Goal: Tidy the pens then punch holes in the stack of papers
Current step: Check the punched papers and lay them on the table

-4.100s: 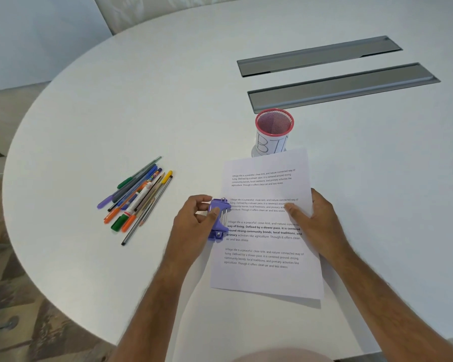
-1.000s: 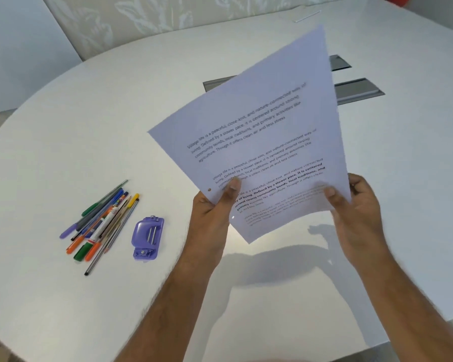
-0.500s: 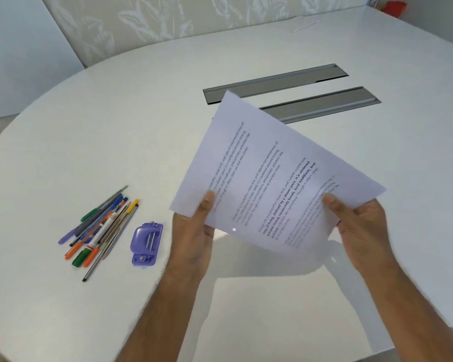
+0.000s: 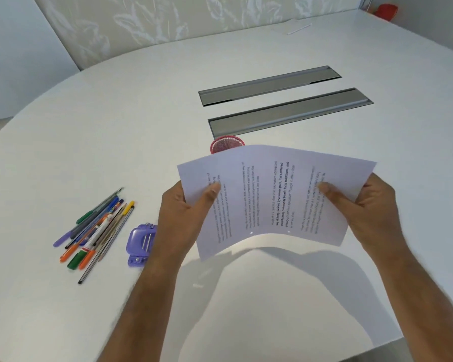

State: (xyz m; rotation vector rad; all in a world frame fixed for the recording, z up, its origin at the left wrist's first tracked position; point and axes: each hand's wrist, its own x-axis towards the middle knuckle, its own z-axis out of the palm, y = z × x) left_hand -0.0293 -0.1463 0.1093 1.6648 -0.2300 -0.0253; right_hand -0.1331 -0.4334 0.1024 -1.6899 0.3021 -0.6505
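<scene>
The stack of papers is held up above the white surface, turned sideways so its printed lines run vertically, and it bows upward in the middle; two small punched holes show near its lower edge. The left hand grips the left side, thumb pressed on top with the other fingers curled out of sight beneath; the right hand pinches the right side the same way, thumb on the printed face. Behind the top edge of the sheets, the rim of a red mesh pen cup peeks out, mostly hidden. Left of the left wrist, a purple hole punch lies flat, and just beside it the pens lie in a loose bundle. Two grey recessed panels sit farther back
</scene>
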